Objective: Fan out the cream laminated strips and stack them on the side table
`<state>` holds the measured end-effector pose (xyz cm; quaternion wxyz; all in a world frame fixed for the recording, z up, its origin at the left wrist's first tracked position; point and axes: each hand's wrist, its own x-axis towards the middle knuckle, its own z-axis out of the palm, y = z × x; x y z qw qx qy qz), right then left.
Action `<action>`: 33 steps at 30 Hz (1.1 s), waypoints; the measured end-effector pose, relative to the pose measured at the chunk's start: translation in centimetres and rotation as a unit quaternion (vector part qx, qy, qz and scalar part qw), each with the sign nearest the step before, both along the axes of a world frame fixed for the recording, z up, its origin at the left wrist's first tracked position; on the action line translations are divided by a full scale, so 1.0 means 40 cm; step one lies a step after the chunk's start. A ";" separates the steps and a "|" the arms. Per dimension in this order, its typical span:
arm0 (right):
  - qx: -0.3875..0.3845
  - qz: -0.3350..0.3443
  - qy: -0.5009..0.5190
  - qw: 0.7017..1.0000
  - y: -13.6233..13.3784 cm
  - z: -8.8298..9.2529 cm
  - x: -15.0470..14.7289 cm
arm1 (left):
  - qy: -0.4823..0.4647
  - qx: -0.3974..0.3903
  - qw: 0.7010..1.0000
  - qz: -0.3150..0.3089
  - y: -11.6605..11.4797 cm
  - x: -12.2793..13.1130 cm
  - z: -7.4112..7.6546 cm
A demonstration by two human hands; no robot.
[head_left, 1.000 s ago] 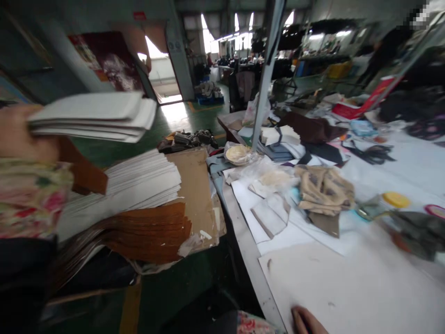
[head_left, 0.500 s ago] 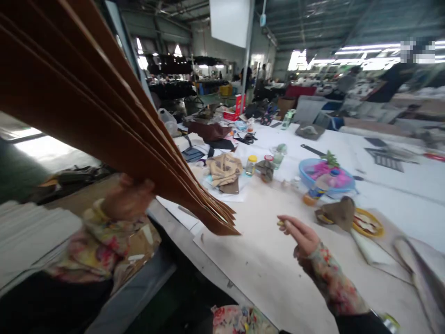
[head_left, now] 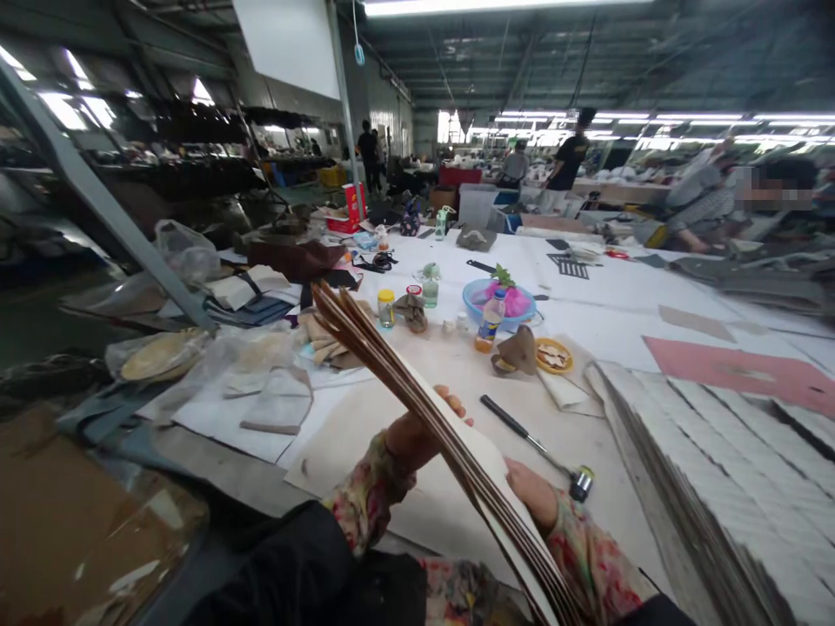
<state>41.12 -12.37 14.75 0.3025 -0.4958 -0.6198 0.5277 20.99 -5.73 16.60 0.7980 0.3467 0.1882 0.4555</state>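
I hold a stack of thin brown sheets [head_left: 404, 391] on edge over the white table [head_left: 652, 304], seen almost end-on. My left hand [head_left: 417, 430] grips the stack from the left, fingertips curled over its top edge. My right hand [head_left: 531, 491] presses against the right side of the stack, mostly hidden behind the sheets. A black-handled tool [head_left: 531, 443] lies on the table just beyond my right hand.
A large fanned pile of grey-white sheets [head_left: 711, 469] lies at the right. Further back stand a yellow-capped jar [head_left: 386, 307], a bottle [head_left: 488, 320], a blue basin [head_left: 499, 300] and a yellow plate [head_left: 553, 355]. Plastic bags and cut pieces [head_left: 261, 382] lie left. Several people stand far back.
The view swung right from the floor-side piles to the table. The stack of brown sheets came down from high left to the table front; my right hand, open before, now rests against it.
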 end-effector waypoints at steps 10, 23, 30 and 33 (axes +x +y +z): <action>0.078 0.039 -0.454 0.887 -0.006 -0.125 0.069 | 0.475 -0.029 0.863 -0.168 -0.081 -0.105 -0.355; 0.080 0.126 -0.561 0.814 -0.113 -0.273 -0.010 | 0.533 0.615 0.580 -0.016 -0.103 -0.056 -0.198; 0.028 0.075 -0.487 0.870 -0.121 -0.311 0.004 | 0.626 0.618 0.464 -0.108 -0.038 -0.033 -0.292; 0.028 0.062 -0.440 0.895 -0.105 -0.274 0.021 | 0.634 0.557 0.534 -0.060 0.018 -0.080 -0.285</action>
